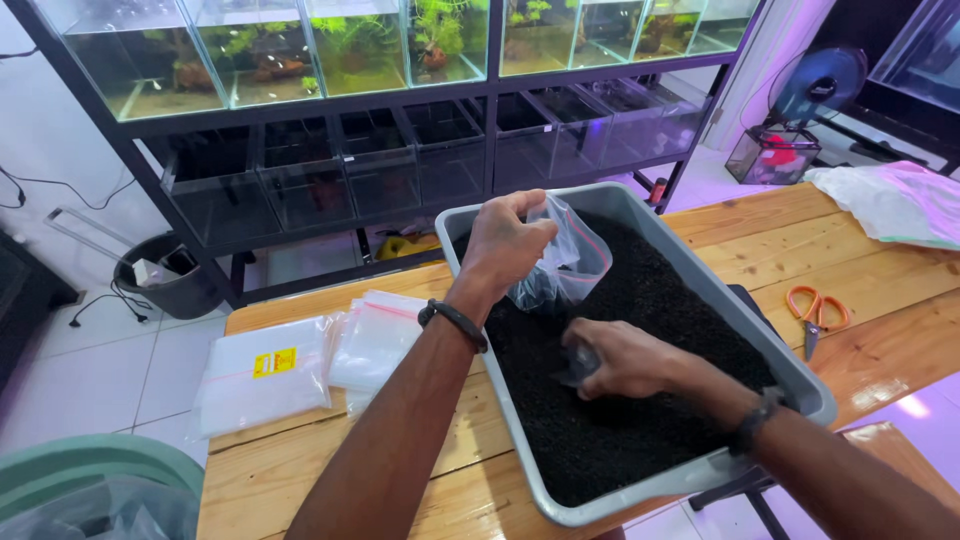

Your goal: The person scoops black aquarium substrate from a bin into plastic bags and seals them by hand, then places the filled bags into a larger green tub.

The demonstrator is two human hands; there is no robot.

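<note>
On the table: a grey tray [700,275] full of black gravel [600,420] sits on a wooden table [860,250], both hands over it.
Left hand: the left hand [505,245] is raised above the tray's far end, fingers pinched together on the mouth of a clear plastic bag [570,265]; a dark band circles the wrist.
Bag: it hangs from that grip, its bottom touching the gravel, with a thin red strip near the mouth.
Right hand: the right hand [620,358] lies low on the gravel near the tray's middle, just below the bag, fingers curled around something small and dark; what it is cannot be told.
Beside the tray: a stack of flat clear bags [300,365] lies to the left.
Far side: orange-handled scissors [815,310] rest to the right, well apart from the tray.
Behind: shelves of fish tanks [400,100].
</note>
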